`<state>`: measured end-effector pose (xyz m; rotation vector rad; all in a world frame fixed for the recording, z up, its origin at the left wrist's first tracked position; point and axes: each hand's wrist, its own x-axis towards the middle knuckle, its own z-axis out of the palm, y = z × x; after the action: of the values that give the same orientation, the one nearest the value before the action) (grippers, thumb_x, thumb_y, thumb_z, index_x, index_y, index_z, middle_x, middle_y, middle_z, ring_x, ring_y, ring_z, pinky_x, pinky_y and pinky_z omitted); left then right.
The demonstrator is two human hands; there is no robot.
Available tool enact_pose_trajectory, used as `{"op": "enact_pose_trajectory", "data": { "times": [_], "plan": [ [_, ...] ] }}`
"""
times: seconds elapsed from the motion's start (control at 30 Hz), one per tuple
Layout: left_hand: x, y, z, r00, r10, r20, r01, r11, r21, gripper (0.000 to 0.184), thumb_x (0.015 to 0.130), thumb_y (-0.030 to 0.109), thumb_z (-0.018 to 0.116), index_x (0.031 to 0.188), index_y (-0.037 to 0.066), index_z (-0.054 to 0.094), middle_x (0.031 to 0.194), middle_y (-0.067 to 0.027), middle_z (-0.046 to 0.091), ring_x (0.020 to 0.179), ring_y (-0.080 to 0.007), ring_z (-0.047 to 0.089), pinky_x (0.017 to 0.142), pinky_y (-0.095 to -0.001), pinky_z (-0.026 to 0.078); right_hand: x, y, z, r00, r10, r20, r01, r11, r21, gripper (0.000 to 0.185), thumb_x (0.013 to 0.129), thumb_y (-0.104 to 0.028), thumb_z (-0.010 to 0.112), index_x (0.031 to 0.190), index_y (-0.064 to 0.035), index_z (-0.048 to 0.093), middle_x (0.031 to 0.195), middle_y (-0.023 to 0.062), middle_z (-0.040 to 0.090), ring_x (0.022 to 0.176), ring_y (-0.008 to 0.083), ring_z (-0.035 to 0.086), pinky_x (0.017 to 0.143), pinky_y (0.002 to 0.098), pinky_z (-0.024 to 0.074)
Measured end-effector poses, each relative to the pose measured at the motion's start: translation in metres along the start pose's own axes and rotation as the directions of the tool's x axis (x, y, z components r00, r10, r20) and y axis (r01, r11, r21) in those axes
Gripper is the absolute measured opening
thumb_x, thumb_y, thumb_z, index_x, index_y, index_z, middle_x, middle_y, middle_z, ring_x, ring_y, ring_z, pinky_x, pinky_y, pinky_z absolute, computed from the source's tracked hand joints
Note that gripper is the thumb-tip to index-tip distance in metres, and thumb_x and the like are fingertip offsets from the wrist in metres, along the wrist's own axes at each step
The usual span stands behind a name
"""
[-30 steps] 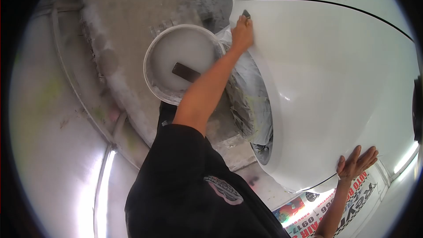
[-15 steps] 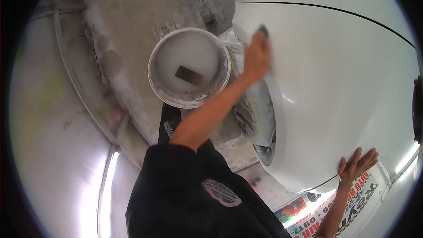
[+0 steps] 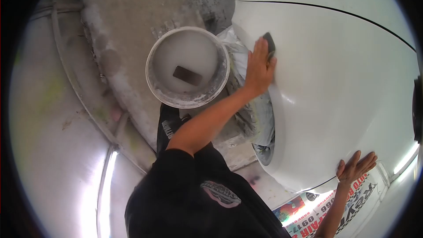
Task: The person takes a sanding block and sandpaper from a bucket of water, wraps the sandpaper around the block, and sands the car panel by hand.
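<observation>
Grasping dark pad (image 3: 270,45) in fingers of left hand (image 3: 259,71), on white car panel (image 3: 326,83) near left edge; resting right hand (image 3: 353,170) with spread, released fingers on lower edge.

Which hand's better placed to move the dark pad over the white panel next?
Left, likely: left hand holds the dark pad on the white panel; right hand rests well away, near the panel's lower edge.

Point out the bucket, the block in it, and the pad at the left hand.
Bucket (image 3: 191,102): head view, inner wall near the lower rim.
Block (image 3: 187,76): head view, middle of its upper face.
Pad (image 3: 270,44): head view, dark part showing beside the fingers (image 3: 258,53).
</observation>
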<state>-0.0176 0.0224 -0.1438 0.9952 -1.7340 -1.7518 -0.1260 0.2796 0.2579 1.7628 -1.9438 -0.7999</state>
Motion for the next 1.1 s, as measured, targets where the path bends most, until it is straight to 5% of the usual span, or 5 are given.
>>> {"op": "enact_pose_trajectory", "data": {
  "times": [0.23,0.47,0.6,0.9,1.1],
  "plan": [
    [0.116,-0.04,-0.014,0.891,-0.447,0.076,0.451,0.891,-0.049,0.056,0.107,0.032,0.043,0.146,-0.009,0.044,0.15,-0.0297,0.046,0.139,-0.0448,0.044,0.116,-0.0466,0.038,-0.012,0.001,-0.002,0.998,0.031,0.049,-0.031,0.999,-0.018,0.067,0.106,-0.054,0.035,0.157,-0.0116,0.039,0.164,0.0326,0.022,0.155,0.0485,0.015,0.123,0.063,0.0078],
    [0.016,-0.017,0.002,0.996,0.034,-0.085,-0.031,0.999,0.034,0.06,0.105,0.025,0.049,0.152,-0.011,0.036,0.158,-0.0302,0.039,0.15,-0.0417,0.034,0.126,-0.0417,0.021,0.005,-0.004,-0.002,1.0,0.009,-0.009,-0.009,1.0,0.012,0.064,0.107,-0.048,0.038,0.157,-0.0083,0.04,0.164,0.0328,0.024,0.155,0.0478,0.017,0.125,0.0593,0.0072],
    [0.131,-0.095,-0.011,0.903,-0.429,0.028,0.429,0.903,0.015,0.053,0.107,0.033,0.039,0.138,-0.008,0.05,0.138,-0.0317,0.056,0.129,-0.0476,0.053,0.111,-0.0504,0.041,-0.009,0.0,0.002,0.999,0.032,0.025,-0.033,0.999,0.005,0.067,0.105,-0.055,0.037,0.158,-0.0135,0.039,0.166,0.0305,0.021,0.156,0.0468,0.015,0.124,0.0614,0.0071],
    [0.049,0.04,0.019,0.962,0.198,-0.191,-0.187,0.98,0.074,0.055,0.104,0.021,0.052,0.155,0.003,0.04,0.157,-0.0283,0.038,0.144,-0.0453,0.038,0.118,-0.0597,0.025,0.003,0.004,0.003,1.0,0.014,0.018,-0.014,1.0,0.0,0.066,0.106,-0.052,0.038,0.157,-0.0099,0.04,0.166,0.0307,0.021,0.155,0.0482,0.017,0.124,0.0616,0.0075],
    [0.133,0.024,-0.006,0.979,-0.182,-0.095,0.171,0.979,-0.108,0.047,0.105,0.019,0.045,0.142,-0.008,0.045,0.142,-0.0265,0.05,0.125,-0.0425,0.05,0.11,-0.0507,0.038,-0.013,0.002,0.002,0.998,0.037,0.043,-0.036,0.999,-0.018,0.062,0.104,-0.051,0.04,0.151,-0.0106,0.045,0.163,0.033,0.023,0.154,0.0513,0.017,0.122,0.0663,0.0108]
  ]
}}
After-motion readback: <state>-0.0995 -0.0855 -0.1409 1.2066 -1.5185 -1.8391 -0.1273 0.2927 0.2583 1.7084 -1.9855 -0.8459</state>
